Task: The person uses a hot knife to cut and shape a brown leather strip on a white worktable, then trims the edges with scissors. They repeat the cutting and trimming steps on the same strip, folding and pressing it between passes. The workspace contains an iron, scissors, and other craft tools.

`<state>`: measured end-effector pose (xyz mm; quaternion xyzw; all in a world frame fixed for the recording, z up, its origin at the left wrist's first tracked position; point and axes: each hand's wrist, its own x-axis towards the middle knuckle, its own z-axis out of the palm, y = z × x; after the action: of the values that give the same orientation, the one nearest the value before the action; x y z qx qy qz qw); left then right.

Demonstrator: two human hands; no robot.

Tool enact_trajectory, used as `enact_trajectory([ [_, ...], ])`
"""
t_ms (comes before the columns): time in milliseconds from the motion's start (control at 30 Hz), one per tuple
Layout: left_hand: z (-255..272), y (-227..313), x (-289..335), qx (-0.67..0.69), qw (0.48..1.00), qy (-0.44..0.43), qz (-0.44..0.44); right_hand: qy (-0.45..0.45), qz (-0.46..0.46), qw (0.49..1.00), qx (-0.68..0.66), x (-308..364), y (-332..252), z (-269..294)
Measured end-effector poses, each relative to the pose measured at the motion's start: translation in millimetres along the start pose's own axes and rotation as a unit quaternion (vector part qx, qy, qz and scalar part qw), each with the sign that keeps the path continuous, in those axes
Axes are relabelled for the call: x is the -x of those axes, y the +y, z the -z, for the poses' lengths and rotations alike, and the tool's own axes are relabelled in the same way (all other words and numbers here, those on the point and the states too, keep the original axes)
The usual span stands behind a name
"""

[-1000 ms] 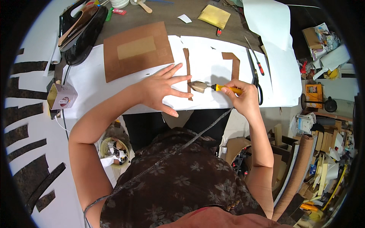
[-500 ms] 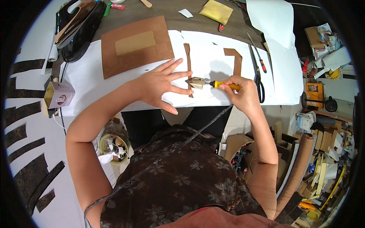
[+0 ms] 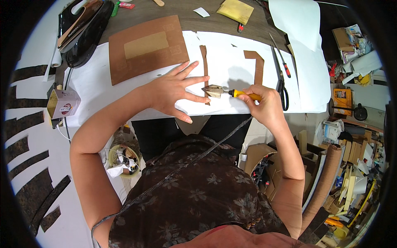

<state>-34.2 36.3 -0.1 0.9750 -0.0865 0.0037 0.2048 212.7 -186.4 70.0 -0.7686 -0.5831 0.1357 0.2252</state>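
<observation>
My right hand [image 3: 264,103] grips the yellow handle of a small tacking iron [image 3: 215,91] with a pointed metal head. The head rests on a narrow brown strip [image 3: 205,66], near its lower end. My left hand [image 3: 171,94] lies flat with fingers spread, two fingertips touching the strip's left edge. Under both is a white sheet [image 3: 229,62]. An angled brown piece [image 3: 259,68] lies to the right of the strip. A braided cord [image 3: 186,163] runs from beside my right hand across my body to my left arm.
Left of the strip lies a brown board [image 3: 173,29] with a tan rectangle. Black scissors [image 3: 283,93] and a red-handled pointed tool [image 3: 286,69] are at right. A large black iron [image 3: 82,45] stands far left, a small box [image 3: 68,104] nearer. A yellow pad [image 3: 235,11] lies at the back.
The iron's head has rolled slightly on the strip, in nearly the same place. Both hands keep their positions; the whole view has shifted a little.
</observation>
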Motion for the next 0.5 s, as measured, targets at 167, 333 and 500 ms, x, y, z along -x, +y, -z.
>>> enact_trajectory([
  [167,-1,-1,0,-0.004,1.000,-0.003,-0.002,-0.028,-0.021,0.999,0.015,2,-5,3],
  [333,-1,-1,0,-0.010,1.000,0.002,-0.015,-0.015,-0.015,1.000,0.004,5,-11,3],
  [500,2,0,1,-0.010,1.000,0.005,-0.025,-0.015,-0.017,1.000,0.005,9,-11,1],
])
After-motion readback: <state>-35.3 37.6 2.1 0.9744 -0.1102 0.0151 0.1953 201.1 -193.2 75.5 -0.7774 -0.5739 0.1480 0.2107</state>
